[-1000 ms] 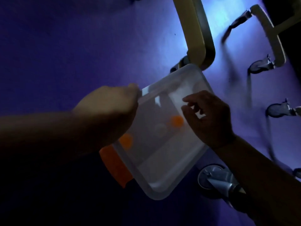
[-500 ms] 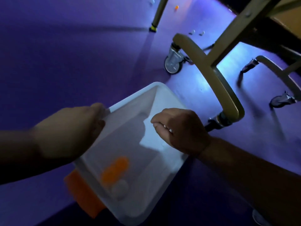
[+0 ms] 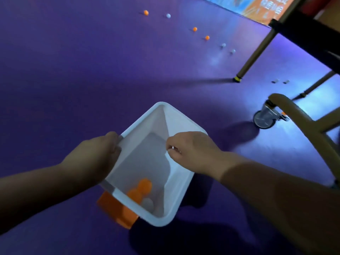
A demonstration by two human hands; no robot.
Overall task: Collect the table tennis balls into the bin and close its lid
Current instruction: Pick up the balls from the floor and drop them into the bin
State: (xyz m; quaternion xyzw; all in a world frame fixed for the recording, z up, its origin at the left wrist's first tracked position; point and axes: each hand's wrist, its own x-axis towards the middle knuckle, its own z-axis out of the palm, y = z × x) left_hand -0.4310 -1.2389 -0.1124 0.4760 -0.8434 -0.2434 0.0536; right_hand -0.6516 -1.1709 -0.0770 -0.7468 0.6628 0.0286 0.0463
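The left hand (image 3: 99, 153) grips the left rim of the translucent bin (image 3: 183, 123), and the right hand (image 3: 193, 151) curls its fingers over the opposite rim, so the open bin is held between the two. Nearer than both hands, in the bin's lowest corner, lie two orange balls (image 3: 142, 187) and a white ball (image 3: 148, 203). An orange part (image 3: 117, 212) juts out under the bin, just past the left forearm. Far beyond the fingertips, loose balls (image 3: 195, 29), orange and white, lie scattered on the purple floor (image 3: 73, 70)
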